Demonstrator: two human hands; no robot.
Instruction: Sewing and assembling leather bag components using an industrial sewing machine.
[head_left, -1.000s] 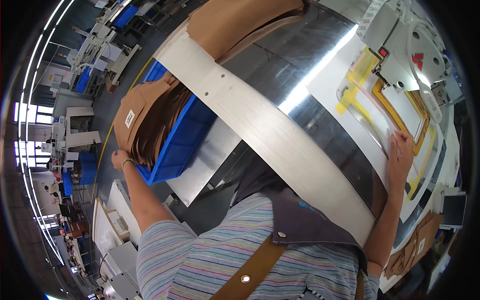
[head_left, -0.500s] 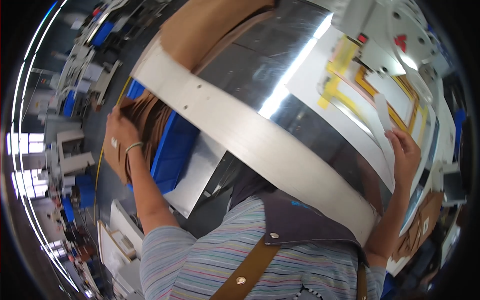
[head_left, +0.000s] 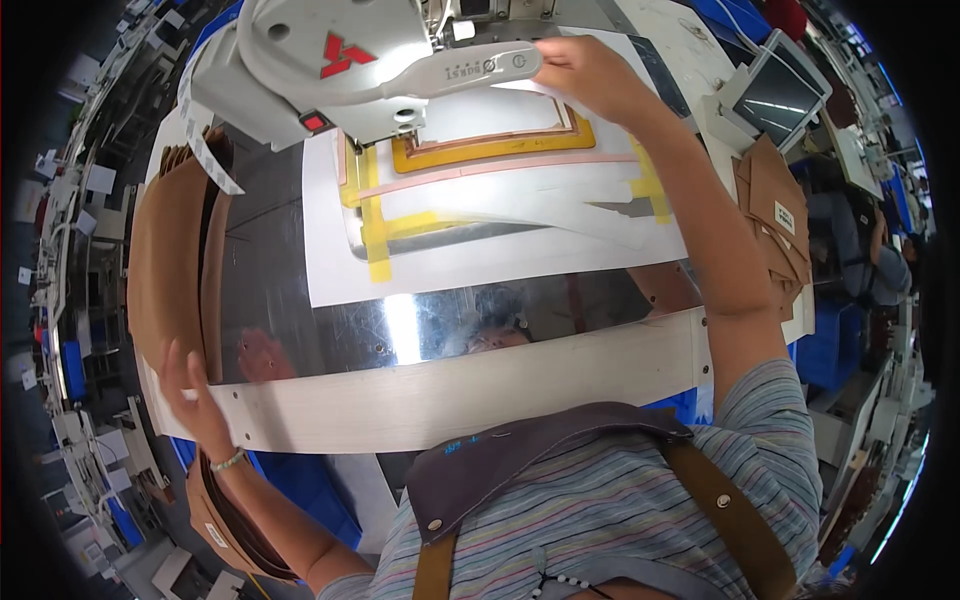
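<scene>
From my station I have the right grip (head_left: 600, 80) at the far side of the table (head_left: 400, 410), its fingertips at the rounded end of the grey arm (head_left: 450, 75) on the machine (head_left: 390, 30). The fingers are bent and partly hidden there, so I cannot tell whether they close on anything. Just below, the yellow frame (head_left: 450, 160) lies over the white sheet (head_left: 340, 275). Nearer me, a pink strip (head_left: 480, 178) runs across the sheet, with yellow tape (head_left: 378, 250) by its ends. The sheet rests on a shiny metal plate (head_left: 270, 260).

My left grip (head_left: 195, 405) is open, fingers extended, at the table's near left corner. It is right by the near end of the brown stack (head_left: 165, 270); I cannot tell whether they touch. More brown pieces (head_left: 205, 490) show left of that forearm, and a blue bin (head_left: 310, 495) right of it, both below the table's edge. Off to my right, a screen (head_left: 780, 100) stands just beyond a brown pile (head_left: 775, 220).
</scene>
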